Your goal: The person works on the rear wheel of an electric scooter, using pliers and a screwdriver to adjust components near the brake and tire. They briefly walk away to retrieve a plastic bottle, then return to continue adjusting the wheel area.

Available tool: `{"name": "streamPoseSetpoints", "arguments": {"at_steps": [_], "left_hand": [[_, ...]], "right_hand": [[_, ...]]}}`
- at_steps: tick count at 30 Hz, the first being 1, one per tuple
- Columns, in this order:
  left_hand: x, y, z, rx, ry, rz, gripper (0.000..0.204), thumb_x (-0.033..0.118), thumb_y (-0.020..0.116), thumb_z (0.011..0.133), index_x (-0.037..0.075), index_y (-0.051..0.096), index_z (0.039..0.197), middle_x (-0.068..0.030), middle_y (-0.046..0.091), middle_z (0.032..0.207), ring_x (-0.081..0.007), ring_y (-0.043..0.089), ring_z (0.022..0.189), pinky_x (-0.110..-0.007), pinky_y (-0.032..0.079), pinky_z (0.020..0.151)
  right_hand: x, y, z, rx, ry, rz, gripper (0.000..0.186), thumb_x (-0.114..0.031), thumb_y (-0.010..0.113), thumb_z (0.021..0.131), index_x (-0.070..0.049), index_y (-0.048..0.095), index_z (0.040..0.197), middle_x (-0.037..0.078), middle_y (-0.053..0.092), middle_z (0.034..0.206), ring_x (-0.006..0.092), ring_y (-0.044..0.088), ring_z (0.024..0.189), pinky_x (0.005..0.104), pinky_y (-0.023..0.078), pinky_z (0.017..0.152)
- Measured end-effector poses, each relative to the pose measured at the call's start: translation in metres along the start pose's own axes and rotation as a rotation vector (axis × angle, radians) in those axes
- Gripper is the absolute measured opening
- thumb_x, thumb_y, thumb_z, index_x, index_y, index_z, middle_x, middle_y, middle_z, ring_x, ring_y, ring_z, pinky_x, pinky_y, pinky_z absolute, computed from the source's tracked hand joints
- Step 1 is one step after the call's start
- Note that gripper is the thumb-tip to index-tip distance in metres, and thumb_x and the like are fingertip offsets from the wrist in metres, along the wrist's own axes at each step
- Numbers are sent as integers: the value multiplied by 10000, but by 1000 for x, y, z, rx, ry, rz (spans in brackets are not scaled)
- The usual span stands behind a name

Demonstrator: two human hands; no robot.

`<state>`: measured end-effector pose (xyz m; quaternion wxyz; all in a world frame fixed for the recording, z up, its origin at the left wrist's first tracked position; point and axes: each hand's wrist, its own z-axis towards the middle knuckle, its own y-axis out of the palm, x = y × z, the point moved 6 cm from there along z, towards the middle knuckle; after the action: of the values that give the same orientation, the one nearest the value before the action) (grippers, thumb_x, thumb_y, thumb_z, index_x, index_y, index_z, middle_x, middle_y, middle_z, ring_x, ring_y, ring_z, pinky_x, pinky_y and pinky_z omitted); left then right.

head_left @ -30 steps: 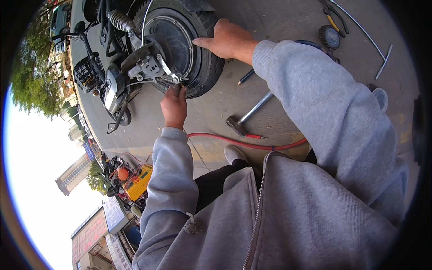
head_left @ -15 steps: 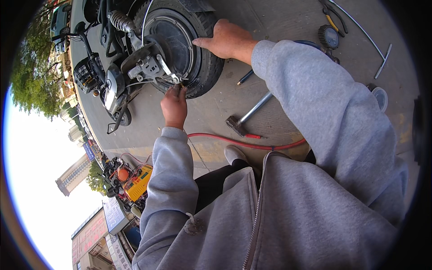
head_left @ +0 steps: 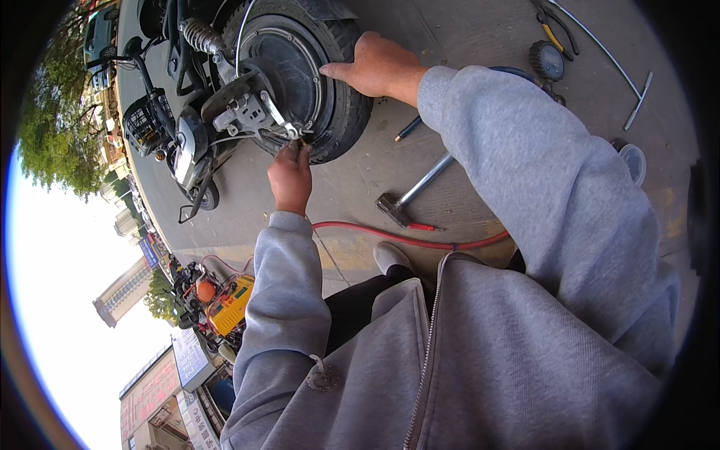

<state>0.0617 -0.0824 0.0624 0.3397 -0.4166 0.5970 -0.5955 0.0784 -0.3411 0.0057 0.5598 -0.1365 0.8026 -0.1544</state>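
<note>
A black scooter wheel [head_left: 289, 71] with a thick tire [head_left: 346, 112] fills the upper middle. My right hand [head_left: 384, 67] grips the tire's right side, thumb laid on the sidewall and fingers over the tread. At the wheel's lower edge, my left hand [head_left: 290, 180] is closed in a pinch by the end of a silver brake arm [head_left: 279, 118]. Whatever small part lies between those fingertips is too hidden to name. Beside the arm sits a metal brake bracket [head_left: 238, 114], with a cable running off to the left.
A hammer [head_left: 391, 208] and a red-handled screwdriver [head_left: 424, 226] lie on the ground near a red hose [head_left: 360, 227]. Farther right are a pressure gauge [head_left: 547, 61], yellow-handled pliers [head_left: 555, 37], a T-handled rod [head_left: 639, 101] and a round tub [head_left: 634, 163]. Another scooter [head_left: 187, 150] stands left.
</note>
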Motion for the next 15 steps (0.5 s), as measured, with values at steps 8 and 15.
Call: {"name": "streamPoseSetpoints", "arguments": {"at_steps": [8, 15], "left_hand": [[1, 0, 0, 0, 2, 8, 227, 175, 662, 891, -7, 689, 1023, -189, 689, 946, -370, 661, 860, -416, 533, 750], [1, 0, 0, 10, 0, -6, 229, 178, 664, 890, -9, 689, 1020, -191, 690, 944, -371, 662, 862, -418, 533, 756]], "right_hand": [[0, 0, 1, 4, 0, 4, 852, -627, 630, 856, 168, 539, 1151, 302, 645, 1085, 371, 681, 979, 406, 551, 830], [1, 0, 1, -2, 8, 17, 841, -618, 640, 855, 168, 544, 1138, 300, 653, 1059, 372, 687, 957, 407, 553, 820]]}}
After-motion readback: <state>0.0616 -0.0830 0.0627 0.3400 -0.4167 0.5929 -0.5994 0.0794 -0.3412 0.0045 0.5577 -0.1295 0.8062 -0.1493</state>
